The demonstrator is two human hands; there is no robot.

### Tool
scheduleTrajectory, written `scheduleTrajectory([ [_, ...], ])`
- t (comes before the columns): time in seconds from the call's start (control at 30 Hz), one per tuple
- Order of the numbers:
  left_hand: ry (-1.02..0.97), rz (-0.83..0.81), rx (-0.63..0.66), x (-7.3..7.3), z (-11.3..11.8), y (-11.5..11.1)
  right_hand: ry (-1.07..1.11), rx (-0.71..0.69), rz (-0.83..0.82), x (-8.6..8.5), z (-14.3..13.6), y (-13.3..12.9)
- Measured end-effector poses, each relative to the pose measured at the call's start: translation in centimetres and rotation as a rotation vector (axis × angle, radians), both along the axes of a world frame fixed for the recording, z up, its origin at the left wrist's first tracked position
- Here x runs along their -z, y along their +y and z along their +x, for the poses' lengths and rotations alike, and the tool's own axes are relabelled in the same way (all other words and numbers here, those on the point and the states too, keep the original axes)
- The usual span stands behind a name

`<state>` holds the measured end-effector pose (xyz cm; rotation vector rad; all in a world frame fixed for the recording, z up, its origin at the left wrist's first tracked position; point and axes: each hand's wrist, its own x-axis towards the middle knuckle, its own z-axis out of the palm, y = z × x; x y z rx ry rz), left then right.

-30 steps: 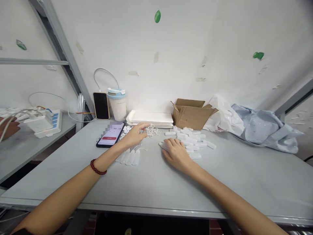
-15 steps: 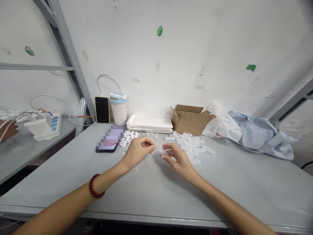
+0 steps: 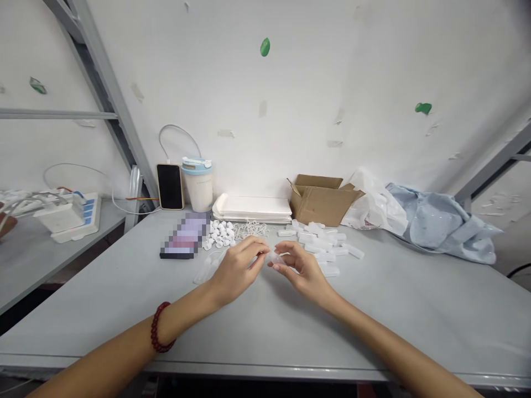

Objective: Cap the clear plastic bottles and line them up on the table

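My right hand (image 3: 301, 268) holds a small translucent tube (image 3: 275, 258) between thumb and fingers above the grey table. My left hand (image 3: 244, 265) is pinched at the tube's left end; whatever sits between its fingertips is too small to make out. Behind my right hand lies a pile of translucent white tubes (image 3: 321, 242). White caps (image 3: 220, 233) are heaped behind my left hand, beside a tangle of thin white loops (image 3: 251, 229). Several clear pieces (image 3: 203, 271) lie left of my left hand, partly hidden by it.
A phone (image 3: 186, 235) lies at the left, near a standing phone (image 3: 170, 187) and a cup (image 3: 198, 185). White sheets (image 3: 253, 208), a cardboard box (image 3: 323, 202), a plastic bag (image 3: 375, 204) and blue fabric (image 3: 443, 224) line the wall. Another person's hand (image 3: 7, 222) shows far left.
My left hand has moved right and its fingertips now meet the tube in my right hand. More clear pieces show behind my left wrist. The view has shifted slightly.
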<state>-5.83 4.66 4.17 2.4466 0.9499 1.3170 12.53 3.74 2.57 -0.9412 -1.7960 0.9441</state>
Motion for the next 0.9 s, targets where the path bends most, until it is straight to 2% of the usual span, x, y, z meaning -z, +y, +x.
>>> scheduleTrajectory([
  [0.17,0.029,0.053,-0.037,0.26,-0.15,0.34,-0.003,-0.011,0.011,0.13,0.03,-0.04],
  [0.37,0.02,0.146,0.001,0.76,-0.05,0.48,-0.006,-0.041,0.03,0.47,0.07,0.05],
  [0.7,0.075,0.2,0.044,0.86,0.02,0.02,-0.101,0.037,0.036,0.12,-0.08,-0.13],
  [0.8,0.092,0.199,0.059,0.78,0.07,-0.14,-0.027,0.017,-0.034,0.12,-0.13,-0.12],
  [0.9,0.076,0.187,0.058,0.85,0.21,-0.48,0.146,-0.022,-0.138,0.23,-0.07,0.11],
])
